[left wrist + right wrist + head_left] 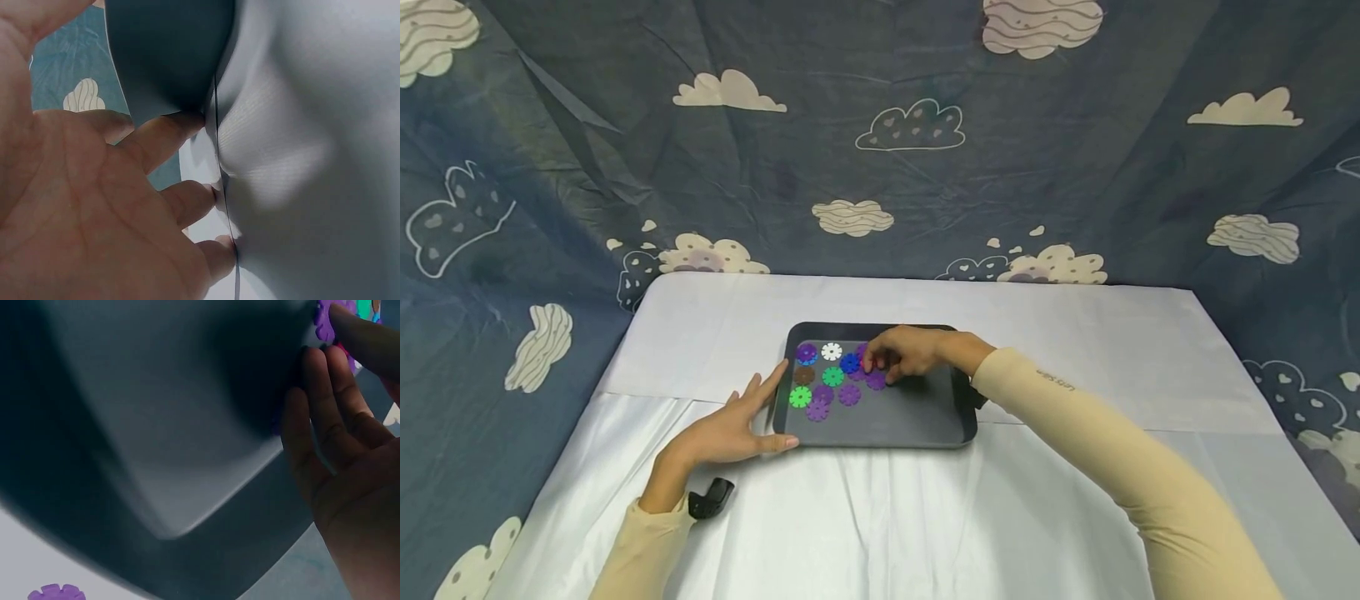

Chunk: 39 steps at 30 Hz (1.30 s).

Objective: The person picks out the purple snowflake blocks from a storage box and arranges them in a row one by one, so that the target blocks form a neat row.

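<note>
A dark grey tray [917, 421] holds several notched plastic discs, mostly in its left half. Among them are a white disc [831, 352], a brown disc [803, 375], a teal-green disc [832, 377], a bright green disc [801, 397], a blue disc [850, 363] and several purple ones. My left hand [733, 429] spreads its fingers along the tray's left side, thumb at the front corner. My right hand [913, 350] bends its fingers down over the discs near the tray's middle. A purple disc [325, 319] and a red disc [340, 347] show at its fingertips; whether it pinches one I cannot tell.
White cloth [910, 517] covers the table under the tray. Another purple disc [57, 592] lies outside the tray rim in the right wrist view. A dark blue curtain [880, 183] with cloud prints hangs behind and at the sides.
</note>
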Motion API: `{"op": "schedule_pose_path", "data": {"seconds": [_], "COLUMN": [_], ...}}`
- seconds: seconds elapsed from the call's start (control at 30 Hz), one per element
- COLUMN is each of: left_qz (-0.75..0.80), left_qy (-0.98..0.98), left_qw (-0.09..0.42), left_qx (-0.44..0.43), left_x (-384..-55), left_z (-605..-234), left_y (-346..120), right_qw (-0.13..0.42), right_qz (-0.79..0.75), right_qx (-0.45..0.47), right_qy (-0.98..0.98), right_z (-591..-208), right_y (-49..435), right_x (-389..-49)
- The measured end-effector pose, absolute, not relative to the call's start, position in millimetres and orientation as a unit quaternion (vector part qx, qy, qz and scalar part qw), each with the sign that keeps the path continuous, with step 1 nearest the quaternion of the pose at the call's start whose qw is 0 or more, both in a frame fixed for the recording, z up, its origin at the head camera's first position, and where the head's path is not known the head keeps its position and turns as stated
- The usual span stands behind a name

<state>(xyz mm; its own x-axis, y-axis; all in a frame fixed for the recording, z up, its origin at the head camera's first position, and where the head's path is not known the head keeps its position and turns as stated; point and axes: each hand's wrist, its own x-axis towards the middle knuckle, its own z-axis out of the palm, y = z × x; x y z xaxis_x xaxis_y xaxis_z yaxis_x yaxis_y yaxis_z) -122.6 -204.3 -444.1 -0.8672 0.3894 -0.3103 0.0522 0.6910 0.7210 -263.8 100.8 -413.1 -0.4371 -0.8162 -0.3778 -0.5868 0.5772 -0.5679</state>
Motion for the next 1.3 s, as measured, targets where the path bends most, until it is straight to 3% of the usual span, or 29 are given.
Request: {"op": "schedule_pose_path", "data": {"seconds": [1.3], "left_qz": [0.377], "left_qy": [0.891], "left_qw": [0.215], "left_qx": [0.133], "left_x": [-122.4], "left_z": [-442.4], "left_y": [-203.2], "right_qw": [0.301], "right_qz": [-0.142], "right_qx": [-0.428], "right_qy": [0.840], "right_z": [-420.9], "right_y": [98.0], "right_x": [-256.0]}}
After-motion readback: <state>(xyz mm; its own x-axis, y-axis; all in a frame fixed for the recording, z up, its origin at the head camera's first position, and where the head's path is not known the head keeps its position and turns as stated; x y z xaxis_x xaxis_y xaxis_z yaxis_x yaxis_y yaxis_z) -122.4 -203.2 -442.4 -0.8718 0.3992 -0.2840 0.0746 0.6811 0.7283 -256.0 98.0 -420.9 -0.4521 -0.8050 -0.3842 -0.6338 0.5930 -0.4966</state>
